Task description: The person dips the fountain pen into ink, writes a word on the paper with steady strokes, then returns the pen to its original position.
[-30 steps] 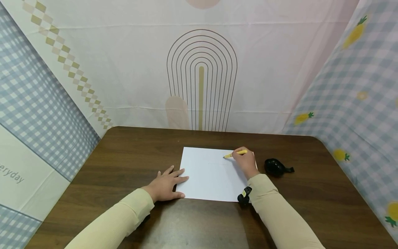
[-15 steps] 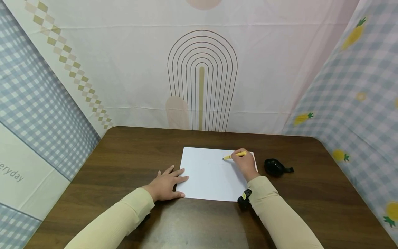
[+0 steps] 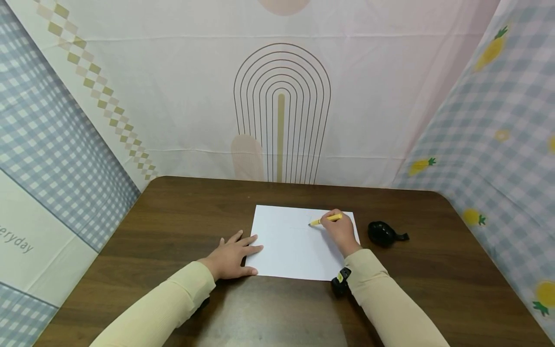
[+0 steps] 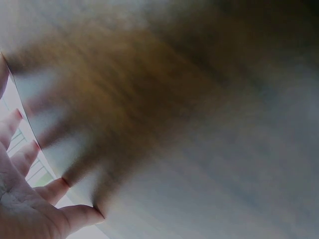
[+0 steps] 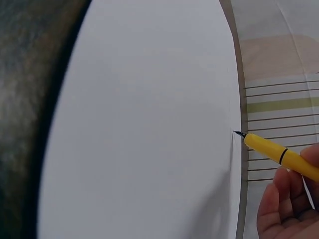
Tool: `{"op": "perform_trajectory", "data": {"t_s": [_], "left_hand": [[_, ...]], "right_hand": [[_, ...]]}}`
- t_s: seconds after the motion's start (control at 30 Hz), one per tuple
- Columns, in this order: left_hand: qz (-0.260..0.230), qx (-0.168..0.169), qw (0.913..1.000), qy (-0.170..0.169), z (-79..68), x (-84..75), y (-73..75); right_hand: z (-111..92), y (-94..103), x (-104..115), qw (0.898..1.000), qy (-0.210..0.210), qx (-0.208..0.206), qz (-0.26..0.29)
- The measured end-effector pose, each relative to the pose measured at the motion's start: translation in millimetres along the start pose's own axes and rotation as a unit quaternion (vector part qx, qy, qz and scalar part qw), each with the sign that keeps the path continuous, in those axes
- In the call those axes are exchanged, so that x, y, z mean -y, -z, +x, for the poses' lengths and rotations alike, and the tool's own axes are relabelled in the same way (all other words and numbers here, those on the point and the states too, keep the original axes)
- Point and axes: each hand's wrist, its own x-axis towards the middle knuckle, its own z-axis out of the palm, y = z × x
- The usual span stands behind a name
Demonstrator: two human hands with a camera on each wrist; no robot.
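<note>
A white sheet of paper lies on the brown wooden table. My right hand pinches a yellow fountain pen, its dark nib at the paper in the upper right part of the sheet. A faint thin horizontal line crosses the upper part of the sheet, and a short faint stroke rises near the nib. At the sheet's left edge, my left hand rests with fingers spread, several fingertips on the paper. The left wrist view shows the same hand from the palm side, fingers straight.
A glossy black rounded object with a narrow tail lies right of the paper. The table ends at a patterned cloth backdrop, with checked cloths at both sides. A small black camera sits at the right wrist.
My right hand has drawn the pen slightly down and left across the paper, toward me. A short faint stroke now shows above the nib. My left hand stays in place.
</note>
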Motion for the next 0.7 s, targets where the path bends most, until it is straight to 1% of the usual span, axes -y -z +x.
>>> {"op": "perform_trajectory", "data": {"t_s": [0.7], "left_hand": [[-0.006, -0.004, 0.9999, -0.007, -1.7, -1.4, 1.9]], "right_hand": [[-12, -4.2, 3, 1.0, 0.004, 0.006, -0.01]]}}
